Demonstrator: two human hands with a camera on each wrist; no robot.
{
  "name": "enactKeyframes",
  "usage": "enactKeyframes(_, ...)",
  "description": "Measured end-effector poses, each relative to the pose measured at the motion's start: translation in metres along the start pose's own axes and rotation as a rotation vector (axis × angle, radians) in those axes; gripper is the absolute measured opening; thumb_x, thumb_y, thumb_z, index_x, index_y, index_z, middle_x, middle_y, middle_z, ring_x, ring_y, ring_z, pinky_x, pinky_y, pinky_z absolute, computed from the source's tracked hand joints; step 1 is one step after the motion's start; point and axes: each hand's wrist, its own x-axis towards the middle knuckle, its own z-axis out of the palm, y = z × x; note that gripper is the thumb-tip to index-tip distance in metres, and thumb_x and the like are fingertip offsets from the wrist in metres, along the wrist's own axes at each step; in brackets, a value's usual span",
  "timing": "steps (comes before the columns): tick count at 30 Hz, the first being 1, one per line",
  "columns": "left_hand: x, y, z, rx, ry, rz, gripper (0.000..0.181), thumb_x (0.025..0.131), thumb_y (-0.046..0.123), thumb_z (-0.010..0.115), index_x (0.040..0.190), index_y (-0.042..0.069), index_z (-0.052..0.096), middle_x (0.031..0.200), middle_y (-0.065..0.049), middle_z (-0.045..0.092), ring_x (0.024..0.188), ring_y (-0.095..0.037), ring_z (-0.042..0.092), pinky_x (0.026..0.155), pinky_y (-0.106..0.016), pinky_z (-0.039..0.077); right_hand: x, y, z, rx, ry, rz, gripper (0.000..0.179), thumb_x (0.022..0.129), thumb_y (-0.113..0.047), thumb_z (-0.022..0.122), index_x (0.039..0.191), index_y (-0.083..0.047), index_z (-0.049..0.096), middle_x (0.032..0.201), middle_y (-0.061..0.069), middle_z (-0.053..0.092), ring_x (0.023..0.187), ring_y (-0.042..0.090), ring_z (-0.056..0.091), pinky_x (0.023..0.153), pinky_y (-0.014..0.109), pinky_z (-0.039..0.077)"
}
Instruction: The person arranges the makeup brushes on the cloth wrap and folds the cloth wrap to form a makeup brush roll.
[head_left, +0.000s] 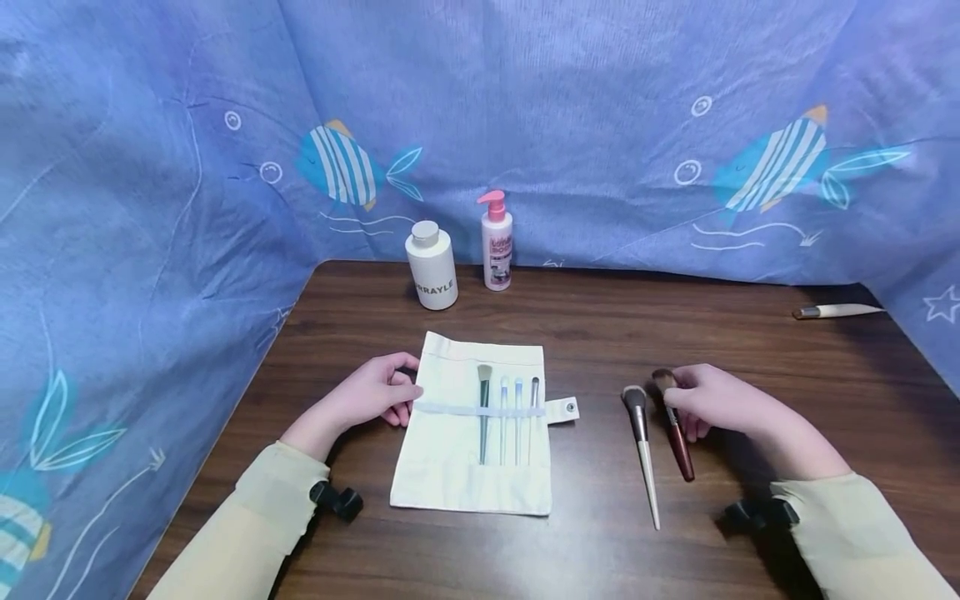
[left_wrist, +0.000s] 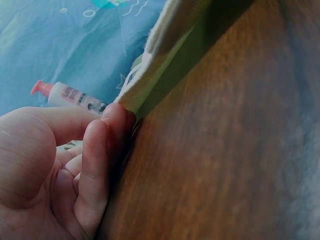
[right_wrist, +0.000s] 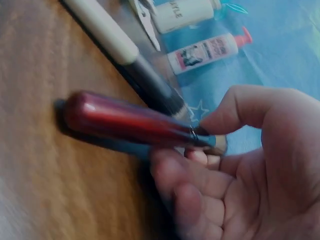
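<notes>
A cream cloth brush roll (head_left: 450,483) lies unfolded on the table, several makeup brushes (head_left: 484,417) tucked upright under its pale elastic band. Its left edge is pinched between the thumb and fingers of my left hand (head_left: 378,389); in the left wrist view that edge (left_wrist: 150,75) lifts at the fingertips. On the right, my right hand (head_left: 712,400) pinches a red-handled makeup brush (head_left: 681,450) near its ferrule, bristles pointing away from me. In the right wrist view the red handle (right_wrist: 125,122) extends past the fingers. Just left of it lies a white-handled makeup brush (head_left: 647,467).
A white bottle (head_left: 433,271) and a pink-topped pump bottle (head_left: 498,250) stand behind the roll. Another pale-handled brush (head_left: 836,311) lies at the far right edge. The roll's snap strap (head_left: 561,410) sticks out rightward. Blue fish-print cloth (head_left: 562,125) hangs around the dark wooden table (head_left: 600,325).
</notes>
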Motion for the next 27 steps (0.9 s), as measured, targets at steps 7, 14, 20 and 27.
enactKeyframes(7,0.0,-0.003,0.0,-0.01,0.011,-0.006,0.041,0.098,0.011,0.067,0.134,0.001,0.05,0.073,-0.01,0.068,0.058,-0.022,0.068,0.054,-0.032,0.059,0.002,0.007,-0.008,0.141,-0.062,-0.137,0.013,0.093,-0.004,0.048,0.1,0.006,0.053,0.066,0.006,0.061,0.057,0.019,0.065,0.052,0.035,0.056)
enactKeyframes(14,-0.001,-0.003,0.0,-0.008,0.004,-0.002,0.043,0.097,0.012,0.068,0.134,0.0,0.049,0.072,-0.01,0.068,0.059,-0.022,0.067,0.055,-0.032,0.059,0.003,0.004,0.001,0.277,0.001,-0.194,0.019,0.095,0.0,0.046,0.11,0.011,0.049,0.067,-0.002,0.058,0.058,0.017,0.061,0.053,0.033,0.054)
enactKeyframes(20,-0.001,-0.004,-0.001,-0.007,0.004,-0.005,0.042,0.097,0.011,0.068,0.133,-0.001,0.05,0.072,-0.01,0.068,0.058,-0.022,0.067,0.054,-0.032,0.059,0.005,-0.001,0.006,0.365,0.054,-0.186,0.012,0.095,0.0,0.046,0.105,0.006,0.048,0.071,0.0,0.056,0.061,0.017,0.06,0.056,0.033,0.055)
enactKeyframes(27,0.002,-0.003,-0.001,-0.005,-0.003,-0.005,0.041,0.098,0.012,0.067,0.133,0.001,0.05,0.072,-0.01,0.069,0.059,-0.021,0.068,0.055,-0.032,0.059,0.007,-0.007,0.012,0.406,0.064,-0.217,0.008,0.096,0.0,0.046,0.104,0.003,0.049,0.074,-0.001,0.056,0.063,0.017,0.062,0.057,0.032,0.055)
